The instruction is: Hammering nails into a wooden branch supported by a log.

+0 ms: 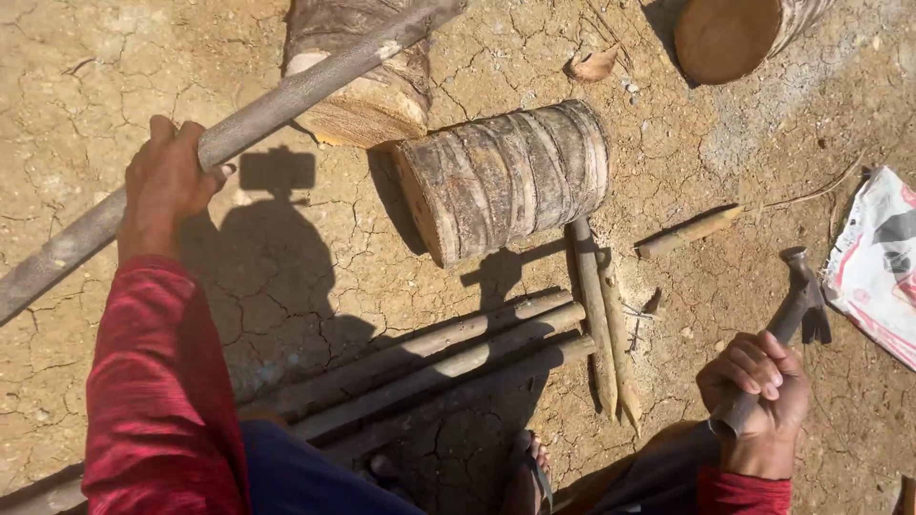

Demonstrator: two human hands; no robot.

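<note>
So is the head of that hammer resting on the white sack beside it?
Apart. The head view shows the hammer, gripped by the right hand, with a strip of bare cracked ground between its claw head and the white sack.

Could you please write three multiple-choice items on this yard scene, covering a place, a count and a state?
1. Where does the claw hammer sit?
A. in the right hand
B. on the log
C. on the sack

2. How many long poles lie side by side on the ground by the legs?
A. one
B. three
C. six

3. What state is the left hand in?
A. open
B. closed round a long pole
C. flat on the soil

Answers: 1 A, fingers wrap its handle; 2 B, three parallel shafts show; 3 B, fingers curl over the shaft.
</note>
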